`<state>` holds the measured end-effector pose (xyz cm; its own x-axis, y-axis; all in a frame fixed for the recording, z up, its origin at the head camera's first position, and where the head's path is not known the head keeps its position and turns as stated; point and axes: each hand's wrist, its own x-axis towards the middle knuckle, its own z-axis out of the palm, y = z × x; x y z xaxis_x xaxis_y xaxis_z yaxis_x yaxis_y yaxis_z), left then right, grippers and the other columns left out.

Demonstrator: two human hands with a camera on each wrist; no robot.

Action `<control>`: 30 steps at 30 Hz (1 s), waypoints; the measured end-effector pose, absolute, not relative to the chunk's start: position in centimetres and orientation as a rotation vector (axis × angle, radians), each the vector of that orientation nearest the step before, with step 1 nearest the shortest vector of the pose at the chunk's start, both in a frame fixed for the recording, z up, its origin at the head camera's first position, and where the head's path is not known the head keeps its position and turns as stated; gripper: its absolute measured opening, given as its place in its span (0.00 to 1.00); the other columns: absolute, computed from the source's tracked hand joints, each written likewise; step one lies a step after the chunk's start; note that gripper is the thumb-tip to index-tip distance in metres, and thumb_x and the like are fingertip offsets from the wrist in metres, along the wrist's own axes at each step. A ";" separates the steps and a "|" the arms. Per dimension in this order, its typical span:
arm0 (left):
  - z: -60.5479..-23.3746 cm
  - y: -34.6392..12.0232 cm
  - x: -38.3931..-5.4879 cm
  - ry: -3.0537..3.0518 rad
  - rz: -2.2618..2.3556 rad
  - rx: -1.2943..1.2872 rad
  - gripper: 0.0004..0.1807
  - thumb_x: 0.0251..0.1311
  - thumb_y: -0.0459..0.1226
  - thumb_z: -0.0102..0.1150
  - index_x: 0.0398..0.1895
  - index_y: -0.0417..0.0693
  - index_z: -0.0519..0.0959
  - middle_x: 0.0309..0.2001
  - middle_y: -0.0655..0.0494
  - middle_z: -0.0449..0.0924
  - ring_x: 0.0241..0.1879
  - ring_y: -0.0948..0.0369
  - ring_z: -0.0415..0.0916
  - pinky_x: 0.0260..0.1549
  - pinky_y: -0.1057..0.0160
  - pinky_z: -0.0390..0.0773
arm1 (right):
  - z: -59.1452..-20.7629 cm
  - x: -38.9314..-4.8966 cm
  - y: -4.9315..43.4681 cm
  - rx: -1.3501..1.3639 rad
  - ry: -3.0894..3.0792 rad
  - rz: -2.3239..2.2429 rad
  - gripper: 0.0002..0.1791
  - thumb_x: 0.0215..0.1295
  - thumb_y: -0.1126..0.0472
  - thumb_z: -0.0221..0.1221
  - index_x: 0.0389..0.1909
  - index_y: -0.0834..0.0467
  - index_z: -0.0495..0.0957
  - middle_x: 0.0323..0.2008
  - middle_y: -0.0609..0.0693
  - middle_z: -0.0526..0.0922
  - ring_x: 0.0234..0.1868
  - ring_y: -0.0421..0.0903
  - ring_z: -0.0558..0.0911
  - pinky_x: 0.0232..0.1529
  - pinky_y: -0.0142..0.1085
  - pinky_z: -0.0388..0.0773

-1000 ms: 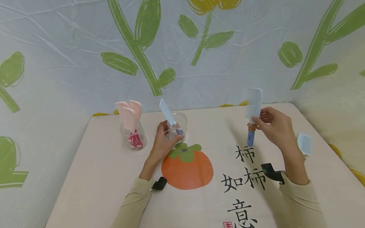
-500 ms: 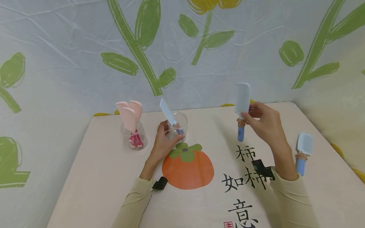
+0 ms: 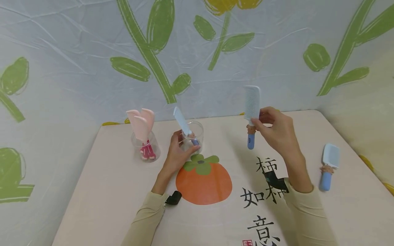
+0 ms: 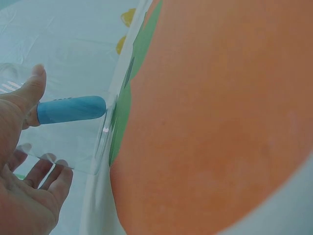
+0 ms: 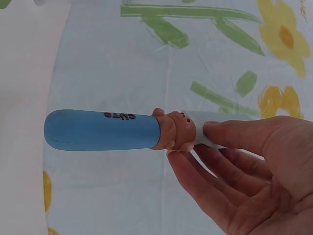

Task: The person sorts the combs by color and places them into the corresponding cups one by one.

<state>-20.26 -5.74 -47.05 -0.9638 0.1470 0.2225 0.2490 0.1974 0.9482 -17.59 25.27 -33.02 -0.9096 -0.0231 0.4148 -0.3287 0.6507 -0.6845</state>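
My right hand (image 3: 275, 131) pinches a light blue comb (image 3: 252, 104) between thumb and fingers, just above the small brown bear figure. The comb is upright in the air, its blue handle (image 5: 98, 129) pointing down. My left hand (image 3: 178, 150) holds a clear cup (image 3: 197, 131) on the table, thumb on the near side and fingers behind. Inside that cup leans another light blue comb (image 3: 181, 121), its blue handle (image 4: 73, 109) seen through the wall in the left wrist view.
To the left stands a second clear cup (image 3: 157, 150) with several pink combs (image 3: 141, 126). A light blue brush (image 3: 330, 157) with a blue handle lies at the table's right side. The tablecloth (image 3: 101, 198) bears a printed persimmon and black characters. A floral curtain hangs behind.
My right hand has moved left and a little up with the comb, toward the cup. The brush on the right has come fully into view. My left hand stays on the cup.
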 end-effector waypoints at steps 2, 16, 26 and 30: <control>-47.0 -5.7 -20.2 -2.366 -1.901 -0.393 0.40 0.60 0.39 0.75 0.70 0.44 0.62 0.63 0.49 0.67 0.61 0.53 0.67 0.69 0.51 0.69 | -33.0 -17.7 24.9 0.298 -2.481 1.151 0.16 0.68 0.64 0.67 0.52 0.67 0.79 0.41 0.62 0.88 0.42 0.60 0.89 0.43 0.16 0.72; -46.9 -5.9 -20.3 -2.386 -1.880 -0.366 0.42 0.59 0.40 0.76 0.70 0.42 0.61 0.62 0.47 0.67 0.61 0.52 0.67 0.69 0.50 0.69 | -32.9 -18.6 22.8 0.383 -2.325 1.232 0.16 0.66 0.68 0.68 0.53 0.67 0.80 0.43 0.61 0.88 0.42 0.55 0.88 0.42 0.20 0.79; -46.9 -5.8 -20.3 -2.407 -1.869 -0.355 0.42 0.59 0.41 0.75 0.71 0.43 0.61 0.62 0.49 0.67 0.60 0.53 0.66 0.69 0.51 0.69 | -33.1 -19.2 21.2 0.408 -2.215 1.229 0.16 0.66 0.68 0.68 0.53 0.67 0.81 0.45 0.58 0.88 0.43 0.47 0.89 0.41 0.19 0.79; -46.8 -5.8 -20.3 -2.414 -1.866 -0.353 0.42 0.60 0.41 0.75 0.71 0.43 0.60 0.63 0.48 0.67 0.60 0.52 0.66 0.69 0.50 0.69 | -33.3 -19.5 20.5 0.414 -2.159 1.258 0.16 0.65 0.69 0.68 0.52 0.67 0.81 0.45 0.57 0.89 0.42 0.34 0.87 0.41 0.21 0.81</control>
